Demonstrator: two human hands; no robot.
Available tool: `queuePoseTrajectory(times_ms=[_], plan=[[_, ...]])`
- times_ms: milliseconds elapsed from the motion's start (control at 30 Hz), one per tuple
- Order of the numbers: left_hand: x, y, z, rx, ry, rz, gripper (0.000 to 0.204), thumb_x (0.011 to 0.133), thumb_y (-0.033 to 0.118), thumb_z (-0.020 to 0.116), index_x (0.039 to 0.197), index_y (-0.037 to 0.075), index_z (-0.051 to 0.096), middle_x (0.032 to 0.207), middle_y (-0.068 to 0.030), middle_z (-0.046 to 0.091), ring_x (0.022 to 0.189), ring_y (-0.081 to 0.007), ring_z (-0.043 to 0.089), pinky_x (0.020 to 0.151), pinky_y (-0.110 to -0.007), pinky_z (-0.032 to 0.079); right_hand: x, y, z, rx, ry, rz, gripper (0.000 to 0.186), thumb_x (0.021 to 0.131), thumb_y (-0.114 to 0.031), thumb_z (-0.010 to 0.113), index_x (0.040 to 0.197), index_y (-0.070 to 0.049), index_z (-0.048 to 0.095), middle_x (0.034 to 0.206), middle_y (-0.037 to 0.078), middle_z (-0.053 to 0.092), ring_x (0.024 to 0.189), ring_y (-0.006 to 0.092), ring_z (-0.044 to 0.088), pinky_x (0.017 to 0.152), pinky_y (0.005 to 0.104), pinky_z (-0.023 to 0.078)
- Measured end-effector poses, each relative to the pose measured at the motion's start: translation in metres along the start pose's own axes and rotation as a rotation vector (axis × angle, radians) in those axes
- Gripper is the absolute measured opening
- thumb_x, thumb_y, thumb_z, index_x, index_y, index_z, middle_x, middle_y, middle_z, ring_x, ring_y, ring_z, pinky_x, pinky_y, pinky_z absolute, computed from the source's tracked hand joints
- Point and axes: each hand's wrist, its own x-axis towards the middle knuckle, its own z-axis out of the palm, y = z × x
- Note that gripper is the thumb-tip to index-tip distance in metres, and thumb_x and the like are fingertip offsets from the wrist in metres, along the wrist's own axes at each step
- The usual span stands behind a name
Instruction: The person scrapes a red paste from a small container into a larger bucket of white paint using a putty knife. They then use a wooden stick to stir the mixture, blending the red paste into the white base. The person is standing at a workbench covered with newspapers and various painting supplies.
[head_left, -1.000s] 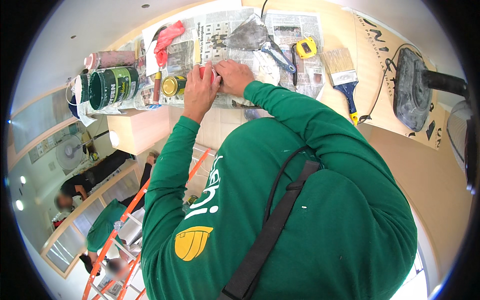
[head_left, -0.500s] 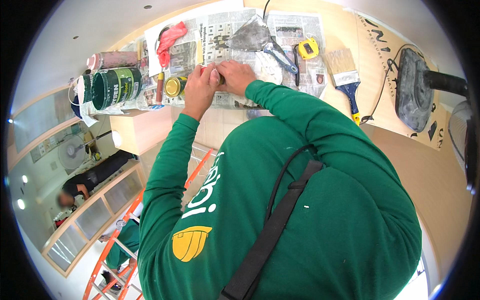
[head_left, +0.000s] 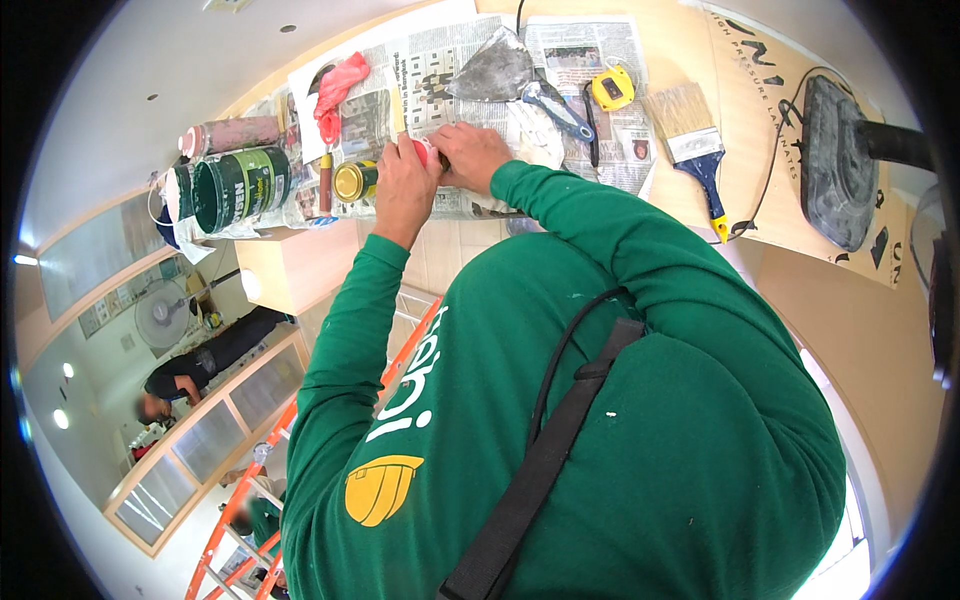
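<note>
My left hand (head_left: 405,185) is closed around a small red object (head_left: 427,152), whose kind I cannot make out because fingers cover most of it. From its other side my right hand (head_left: 470,155) meets it with curled fingers; part of that grip is hidden. Both hands are over the newspaper-covered worktop, near its front edge. Just left of my left hand lies a small can with a gold-yellow end (head_left: 352,182). A brown-handled tool (head_left: 325,183) rests beside the can.
Newspaper (head_left: 570,55) bears a wide scraper (head_left: 495,68), a utility knife (head_left: 558,110), a yellow tape measure (head_left: 613,88) and a red cloth (head_left: 340,85). A paintbrush (head_left: 690,140) lies to the right, a green paint pot (head_left: 240,188) left. An orange ladder (head_left: 235,515) stands below; other people are beyond.
The view has shifted slightly. My left hand has turned a little, and more of the red object shows between my hands.
</note>
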Motion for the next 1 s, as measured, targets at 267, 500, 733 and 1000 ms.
queuePoseTrajectory(times_ms=[267,500,733,1000], plan=[[0.008,-0.011,-0.005,-0.098,-0.053,-0.005,0.041,0.103,0.029,0.057,0.128,-0.004,0.058,0.11,-0.0296,0.067,0.099,-0.0481,0.066,0.084,-0.055,0.054,0.005,0.0,-0.003,0.019,-0.035,0.01,0.052,0.083,-0.043,0.081,0.124,-0.015,0.067,0.114,0.003,0.068,0.111,0.0269,0.066,0.089,0.0461,0.057],[0.016,-0.021,-0.016,-0.224,-0.105,-0.023,0.037,0.104,0.026,0.053,0.125,-0.003,0.063,0.111,-0.0301,0.07,0.102,-0.0475,0.068,0.089,-0.052,0.054,0.009,-0.001,-0.007,0.021,-0.064,0.001,0.053,0.083,-0.047,0.081,0.123,-0.016,0.068,0.113,0.004,0.068,0.112,0.0281,0.066,0.089,0.0459,0.056],[0.014,-0.039,-0.029,-0.394,-0.141,0.013,0.03,0.104,0.021,0.054,0.121,-0.001,0.065,0.111,-0.0273,0.071,0.101,-0.0459,0.069,0.09,-0.05,0.054,0.011,-0.003,-0.013,0.052,-0.107,0.021,0.056,0.083,-0.048,0.082,0.127,-0.016,0.068,0.112,0.006,0.067,0.11,0.0302,0.067,0.089,0.0467,0.055],[0.026,-0.043,-0.037,-0.398,-0.239,0.099,0.032,0.106,0.027,0.056,0.126,0.003,0.062,0.112,-0.0276,0.07,0.1,-0.0466,0.069,0.089,-0.051,0.055,0.016,0.0,-0.012,0.051,-0.14,0.017,0.057,0.081,-0.05,0.082,0.124,-0.015,0.07,0.111,0.007,0.068,0.108,0.0317,0.068,0.089,0.0479,0.056]])
